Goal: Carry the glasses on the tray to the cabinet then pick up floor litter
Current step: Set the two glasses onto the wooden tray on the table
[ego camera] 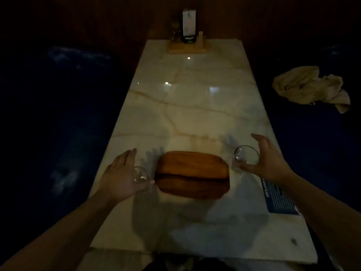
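two glasses (141, 174) (246, 155) in hand; blue card's (279, 199) print unreadable.

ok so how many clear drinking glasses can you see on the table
2. One clear drinking glass sits left of the brown wooden tray, at the left hand; the other sits right of it, at the right hand. More may hide near the dim far stand.

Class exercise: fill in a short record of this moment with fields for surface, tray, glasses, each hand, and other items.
surface: marble table
tray: wooden tray, nothing on it
glasses: left glass and right glass, either side of tray
left hand: around left glass
right hand: around right glass
other: cloth on right seat, blue card, menu stand
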